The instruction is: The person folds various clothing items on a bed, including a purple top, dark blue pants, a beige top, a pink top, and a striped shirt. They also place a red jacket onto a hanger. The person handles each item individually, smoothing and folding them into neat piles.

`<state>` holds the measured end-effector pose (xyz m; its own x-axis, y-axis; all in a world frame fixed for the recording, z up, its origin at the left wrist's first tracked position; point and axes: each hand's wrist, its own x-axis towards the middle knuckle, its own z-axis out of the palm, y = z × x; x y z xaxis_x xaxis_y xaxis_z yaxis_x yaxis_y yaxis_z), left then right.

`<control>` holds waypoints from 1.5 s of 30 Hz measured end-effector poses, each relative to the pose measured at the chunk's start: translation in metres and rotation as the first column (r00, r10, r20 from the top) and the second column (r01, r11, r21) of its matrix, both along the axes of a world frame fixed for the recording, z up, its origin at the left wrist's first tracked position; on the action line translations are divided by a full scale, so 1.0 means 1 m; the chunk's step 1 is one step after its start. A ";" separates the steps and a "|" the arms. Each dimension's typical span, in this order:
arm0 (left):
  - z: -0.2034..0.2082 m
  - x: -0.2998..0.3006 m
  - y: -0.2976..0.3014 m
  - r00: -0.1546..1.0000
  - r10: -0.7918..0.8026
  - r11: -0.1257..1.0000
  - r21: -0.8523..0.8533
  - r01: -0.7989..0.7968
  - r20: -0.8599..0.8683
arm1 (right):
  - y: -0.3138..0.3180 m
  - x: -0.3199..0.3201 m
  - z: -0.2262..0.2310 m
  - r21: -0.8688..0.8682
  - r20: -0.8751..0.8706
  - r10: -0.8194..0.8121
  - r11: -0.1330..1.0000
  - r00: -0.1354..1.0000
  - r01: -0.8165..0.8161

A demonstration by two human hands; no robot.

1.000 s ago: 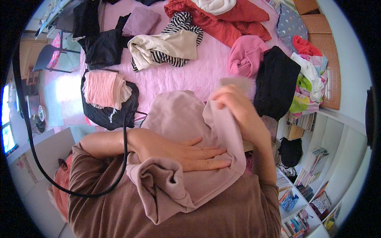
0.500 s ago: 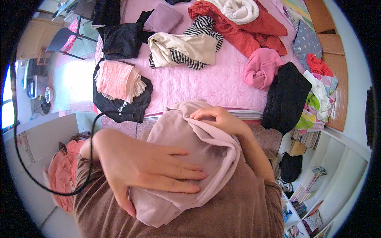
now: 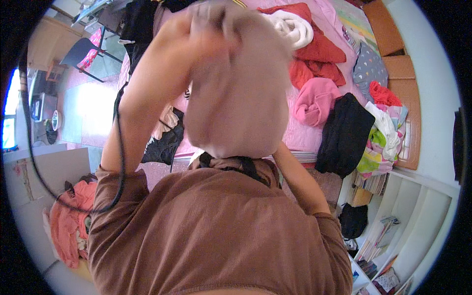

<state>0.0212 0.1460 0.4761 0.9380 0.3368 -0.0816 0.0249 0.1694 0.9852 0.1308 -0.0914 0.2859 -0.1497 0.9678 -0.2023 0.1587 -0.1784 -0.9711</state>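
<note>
A dusty mauve garment [image 3: 241,98] is held up in front of my chest, its lower end rounded and its upper part blurred. My left hand [image 3: 216,44] is at its upper left, closed on bunched fabric, with the fingers smeared by motion. From the lower right my right forearm [image 3: 305,184] reaches up behind the garment, which hides the right hand. Beyond it lies the pink quilted bed [image 3: 302,140], partly covered from sight.
On the bed's right are a pink garment [image 3: 317,101], black trousers [image 3: 344,135], a red cloth [image 3: 319,46] and a white rolled cloth [image 3: 295,32]. White shelves [image 3: 413,211] stand at right. A black cable [image 3: 37,172] loops at left, near a chair [image 3: 83,51].
The mauve garment has risen from my lap to chest height and farther forward. My left hand has gone up with it; my right hand has passed out of sight behind the cloth.
</note>
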 end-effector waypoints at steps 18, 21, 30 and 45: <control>-0.171 -0.077 -0.131 0.894 -0.429 0.357 0.884 0.301 -0.132 | -0.023 -0.050 -0.047 0.230 0.090 -0.118 0.968 0.989 0.094; -0.169 -0.084 -0.131 0.899 -0.390 0.271 0.907 0.321 -0.201 | -0.022 -0.060 -0.074 0.142 -0.118 0.030 0.990 0.993 -0.013; -0.200 -0.085 -0.133 0.882 -0.277 0.551 0.689 0.472 -0.382 | -0.062 -0.018 -0.018 -0.553 -0.657 -0.437 0.833 0.614 0.002; -0.334 -0.061 -0.062 0.880 0.334 0.931 -0.027 -0.363 -0.337 | -0.161 0.014 -0.081 -0.645 -0.446 -0.890 0.392 0.094 0.656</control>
